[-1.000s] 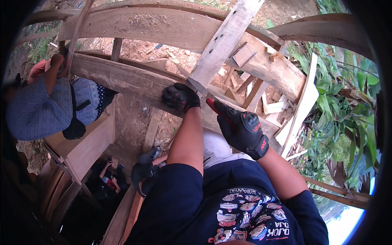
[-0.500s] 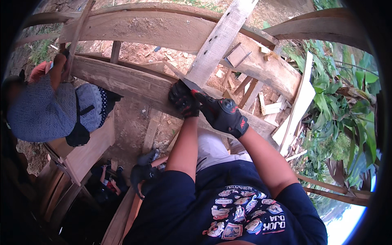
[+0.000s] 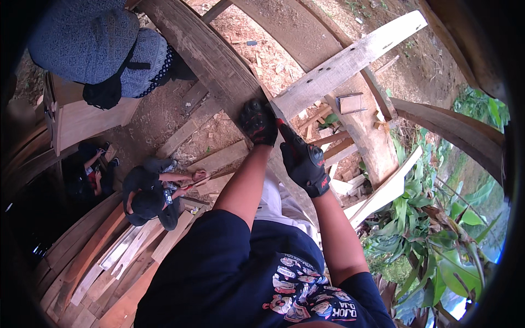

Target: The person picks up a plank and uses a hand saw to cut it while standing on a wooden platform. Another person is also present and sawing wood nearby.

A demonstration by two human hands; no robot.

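Observation:
My left hand [image 3: 258, 123], in a black glove, presses on a dark wooden beam [image 3: 210, 61] with its fingers bent over it. What lies under the palm is hidden. Close beside it, my right hand [image 3: 306, 164], gloved in black with red marks, is closed round a red-handled tool [image 3: 280, 122]. Its thin dark blade runs up along the end of a pale plank [image 3: 350, 63] and looks like a handsaw's, seen nearly edge-on. This plank has several dark holes and crosses over a wide curved timber toward the upper right.
A small block with metal edges [image 3: 351, 103] sits on the curved timber [image 3: 358, 136]. Offcuts [image 3: 342, 187] and sawdust lie below. At left, a person in patterned blue clothing [image 3: 82, 38] stands close; another in black [image 3: 150, 197] crouches by stacked boards [image 3: 126, 246]. Plants [image 3: 415, 213] grow at right.
My view has turned, so the beam and plank lie at a different slant. The blade shows narrower now. Both hands stay together at the plank's end; the crouching person shows more fully.

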